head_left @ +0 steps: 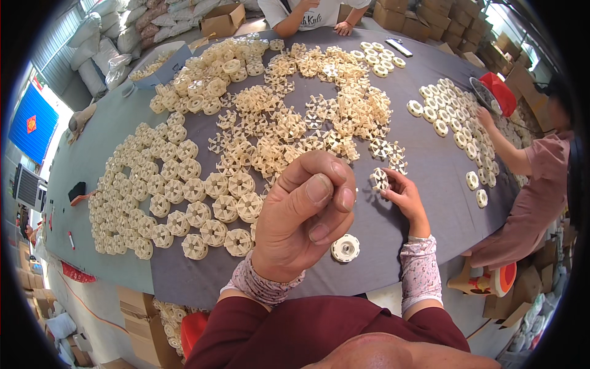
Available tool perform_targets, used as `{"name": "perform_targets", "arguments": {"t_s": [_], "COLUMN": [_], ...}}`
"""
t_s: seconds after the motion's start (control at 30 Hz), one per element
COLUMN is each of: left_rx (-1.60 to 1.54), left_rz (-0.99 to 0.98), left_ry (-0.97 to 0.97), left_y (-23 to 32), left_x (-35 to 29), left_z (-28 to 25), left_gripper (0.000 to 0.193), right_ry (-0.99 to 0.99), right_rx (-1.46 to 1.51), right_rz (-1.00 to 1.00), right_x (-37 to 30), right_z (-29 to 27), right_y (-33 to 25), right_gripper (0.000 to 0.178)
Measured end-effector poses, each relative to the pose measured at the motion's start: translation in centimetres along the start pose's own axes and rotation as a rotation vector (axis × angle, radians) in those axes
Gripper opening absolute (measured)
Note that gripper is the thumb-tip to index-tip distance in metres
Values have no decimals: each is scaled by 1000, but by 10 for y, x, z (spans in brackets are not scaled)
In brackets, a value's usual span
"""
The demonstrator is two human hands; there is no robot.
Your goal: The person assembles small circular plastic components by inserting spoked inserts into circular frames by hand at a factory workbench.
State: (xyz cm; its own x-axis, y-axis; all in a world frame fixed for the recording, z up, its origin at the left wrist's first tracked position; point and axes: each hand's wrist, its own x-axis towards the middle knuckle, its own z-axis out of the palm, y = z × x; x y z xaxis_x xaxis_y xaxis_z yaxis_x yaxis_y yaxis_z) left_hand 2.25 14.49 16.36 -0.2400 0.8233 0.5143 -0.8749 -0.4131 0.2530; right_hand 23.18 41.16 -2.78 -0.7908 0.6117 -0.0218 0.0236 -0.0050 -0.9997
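My left hand (307, 212) is raised close in front of me, its fingers curled in and the thumb against the index finger. No object shows in it. Between thumb and fingers, my right hand (402, 195) holds a cream plastic spoked wheel piece (380, 179) just above the table. Below and between the two hands, a round cream plastic disc (345, 248) with a raised hub lies on the dark cloth. A loose heap of cream spoked pieces (270, 123) spreads beyond my hands. Left of my left hand stand rows of assembled round cream wheels (214, 232).
More assembled wheels (200, 80) are piled at the far left beside a blue-sided box (175, 64). Cream rings (458, 117) lie at the right, near a person (522, 166) reaching in. Another person (313, 15) stands at the far edge. A phone-like slab (399, 47) lies there too.
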Motion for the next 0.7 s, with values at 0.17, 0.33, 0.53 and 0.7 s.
{"name": "perform_targets", "arguments": {"t_s": [0.17, 0.33, 0.53, 0.7], "left_rx": [4, 57, 24, -12], "left_rz": [1, -49, -62, -67], "left_ry": [-10, -98, -25, -1], "left_y": [1, 10, 6, 16], "left_x": [1, 3, 4, 1], "left_z": [-1, -6, -5, -6], "left_gripper": [21, 32, 37, 38], "right_ry": [-8, -7, 36, 7], "right_rx": [0, 7, 29, -33], "right_rz": [-1, -20, -2, 43], "right_x": [2, 4, -4, -1], "right_z": [-3, 1, -1, 7], "right_y": [6, 5, 0, -11], "right_gripper": [65, 65, 66, 66]}}
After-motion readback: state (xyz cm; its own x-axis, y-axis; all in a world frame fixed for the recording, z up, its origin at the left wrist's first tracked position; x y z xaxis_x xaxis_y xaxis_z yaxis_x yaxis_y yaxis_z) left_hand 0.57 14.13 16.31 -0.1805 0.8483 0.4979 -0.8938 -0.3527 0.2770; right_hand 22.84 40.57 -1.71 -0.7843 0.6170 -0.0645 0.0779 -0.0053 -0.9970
